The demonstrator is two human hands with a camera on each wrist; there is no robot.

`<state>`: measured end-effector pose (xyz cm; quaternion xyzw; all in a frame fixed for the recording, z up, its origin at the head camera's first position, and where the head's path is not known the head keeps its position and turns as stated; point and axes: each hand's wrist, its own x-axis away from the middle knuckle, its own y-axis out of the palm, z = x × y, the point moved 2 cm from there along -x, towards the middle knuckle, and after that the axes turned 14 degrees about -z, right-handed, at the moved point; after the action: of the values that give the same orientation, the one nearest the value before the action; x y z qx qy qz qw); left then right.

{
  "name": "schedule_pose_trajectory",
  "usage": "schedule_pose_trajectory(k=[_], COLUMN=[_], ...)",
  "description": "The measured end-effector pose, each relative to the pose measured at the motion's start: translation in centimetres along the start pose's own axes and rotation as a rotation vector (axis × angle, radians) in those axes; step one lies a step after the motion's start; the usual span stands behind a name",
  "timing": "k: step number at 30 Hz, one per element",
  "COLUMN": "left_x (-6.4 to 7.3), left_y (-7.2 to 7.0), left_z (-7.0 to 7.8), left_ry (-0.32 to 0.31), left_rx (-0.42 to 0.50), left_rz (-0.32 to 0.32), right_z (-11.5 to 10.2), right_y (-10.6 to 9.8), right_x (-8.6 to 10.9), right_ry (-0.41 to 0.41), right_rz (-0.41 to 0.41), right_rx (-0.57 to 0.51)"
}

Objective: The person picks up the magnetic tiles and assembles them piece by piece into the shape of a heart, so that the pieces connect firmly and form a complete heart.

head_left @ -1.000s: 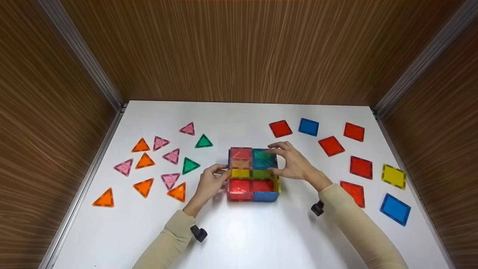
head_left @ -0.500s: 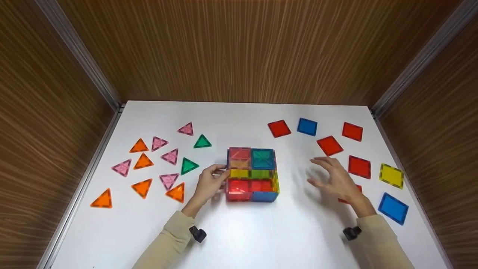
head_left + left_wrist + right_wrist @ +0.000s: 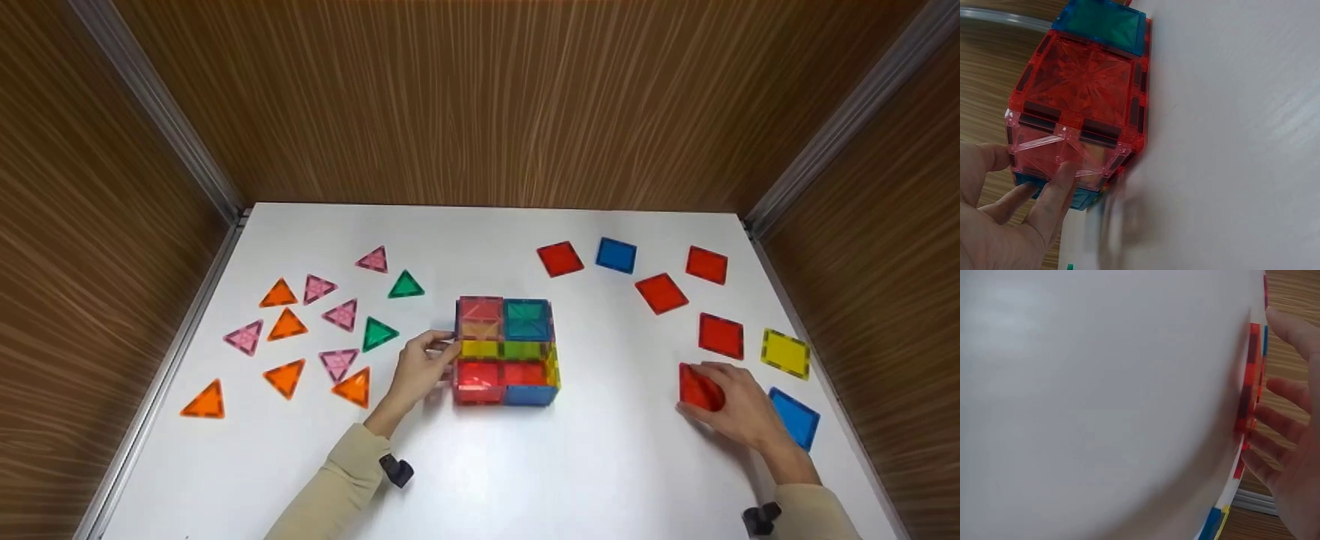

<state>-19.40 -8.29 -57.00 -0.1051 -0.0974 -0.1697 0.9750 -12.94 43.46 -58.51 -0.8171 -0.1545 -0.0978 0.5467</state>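
A box-like structure of translucent magnetic tiles (image 3: pixel 529 319) stands mid-table, with red, blue and yellow walls and an open top at its front half. My left hand (image 3: pixel 420 367) touches its left side with extended fingers. In the left wrist view, those fingertips (image 3: pixel 1064 171) rest against a pink end tile (image 3: pixel 1036 152), beside a large red face (image 3: pixel 1081 81). At the right, my right hand (image 3: pixel 739 409) is over a red square tile (image 3: pixel 694 386), partly hiding it. Spread, loosely bent fingers (image 3: pixel 1275 422) lie along that tile in the right wrist view, the thumb apart from it.
On the left lie loose triangle tiles: several orange (image 3: pixel 287 325) and pink (image 3: pixel 341 315), plus two green (image 3: pixel 379 334). More square tiles lie at the right: several red (image 3: pixel 721 336), a yellow (image 3: pixel 786 352) and two blue (image 3: pixel 796 420). Wooden panels (image 3: pixel 480 105) enclose the white table (image 3: pixel 525 480).
My right hand has left the structure's upper right and moved right and nearer, reaching the red square tile. The left hand has stayed at the structure's left side.
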Motion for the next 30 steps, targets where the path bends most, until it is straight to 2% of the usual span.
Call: schedule_pose_trajectory(k=[9,17,23,30], left_x=[0.0,0.0,0.0,0.0], left_y=[0.2,0.1,0.1,0.1], left_z=[0.0,-0.1,-0.1,-0.1], left_ry=[0.004,0.012,0.006,0.001], left_rx=[-0.012,-0.004,0.002,0.002], left_rz=[-0.004,0.000,0.006,0.010], right_z=[1.1,1.6,0.7,-1.9], right_y=[0.2,0.1,0.2,0.3], right_x=[1.2,1.7,1.2,0.1], right_ry=[0.020,-0.012,-0.019,-0.078], right_rz=[-0.034,0.024,0.023,0.048], right_rx=[-0.003,0.001,-0.022,-0.045])
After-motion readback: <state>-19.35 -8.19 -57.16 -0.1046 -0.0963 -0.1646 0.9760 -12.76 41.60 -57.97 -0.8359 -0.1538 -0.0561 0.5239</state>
